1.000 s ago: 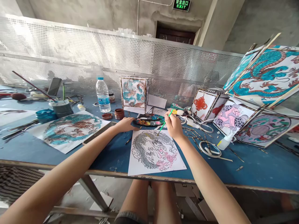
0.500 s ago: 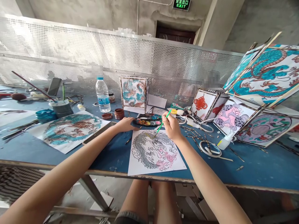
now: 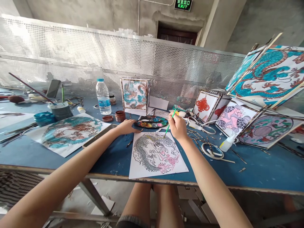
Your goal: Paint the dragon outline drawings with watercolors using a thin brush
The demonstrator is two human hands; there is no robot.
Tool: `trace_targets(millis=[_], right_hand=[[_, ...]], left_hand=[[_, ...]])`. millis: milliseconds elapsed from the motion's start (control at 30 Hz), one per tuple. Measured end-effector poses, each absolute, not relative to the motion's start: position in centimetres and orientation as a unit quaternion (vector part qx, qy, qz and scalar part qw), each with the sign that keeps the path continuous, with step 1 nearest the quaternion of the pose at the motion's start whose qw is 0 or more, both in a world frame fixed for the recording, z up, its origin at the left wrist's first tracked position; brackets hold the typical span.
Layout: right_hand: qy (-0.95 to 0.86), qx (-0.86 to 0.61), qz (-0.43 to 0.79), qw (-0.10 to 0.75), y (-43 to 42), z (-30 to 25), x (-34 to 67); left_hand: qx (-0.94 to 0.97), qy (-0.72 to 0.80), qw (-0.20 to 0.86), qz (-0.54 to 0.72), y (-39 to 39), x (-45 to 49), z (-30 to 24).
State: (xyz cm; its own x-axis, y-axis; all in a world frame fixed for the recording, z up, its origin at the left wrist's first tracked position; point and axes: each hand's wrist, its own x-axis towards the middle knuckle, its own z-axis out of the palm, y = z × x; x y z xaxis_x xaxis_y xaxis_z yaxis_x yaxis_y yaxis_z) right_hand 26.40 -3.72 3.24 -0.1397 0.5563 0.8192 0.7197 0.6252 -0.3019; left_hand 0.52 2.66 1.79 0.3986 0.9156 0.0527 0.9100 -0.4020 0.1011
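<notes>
My right hand [image 3: 178, 126] is closed round a thin green paintbrush [image 3: 169, 124]. Its lower end meets the upper right part of a dragon line drawing [image 3: 152, 161] on white paper. Pink covers some of the drawing's lower right, and a yellowish stroke runs near its top. My left hand [image 3: 127, 126] rests at the left end of a dark oval paint palette [image 3: 152, 126], thumb apart from the fingers by the paper's top left corner; its fingertips are partly hidden. The palette holds several colours, just beyond the paper.
Left of me lie a painted teal dragon sheet [image 3: 71, 133], a teal paint jar [image 3: 44, 118] and a water cup [image 3: 61, 110]. A water bottle [image 3: 104, 98] and brown paint jar [image 3: 120, 116] stand ahead. Tape rolls [image 3: 212, 151], a glue bottle [image 3: 227, 143] and lanterns [image 3: 205, 106] are at right.
My right hand and the paintbrush have shifted to the right, the lower end moving from the drawing's upper middle to its upper right. My left hand stays by the palette.
</notes>
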Motion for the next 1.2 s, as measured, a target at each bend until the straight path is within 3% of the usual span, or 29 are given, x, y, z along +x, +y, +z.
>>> trace_targets(millis=[533,933,1200], right_hand=[[-0.771,-0.401,-0.002,0.495,-4.21,3.07,25.48],[-0.762,-0.426,-0.084,0.479,-4.02,3.42,26.11],[-0.776,-0.390,-0.039,0.494,-4.17,3.27,25.62]], left_hand=[[0.838,0.543,0.029,0.046,2.60,0.56,1.85],[0.841,0.540,0.021,0.036,2.59,0.58,1.87],[0.838,0.544,0.018,0.038,2.69,0.53,1.74]])
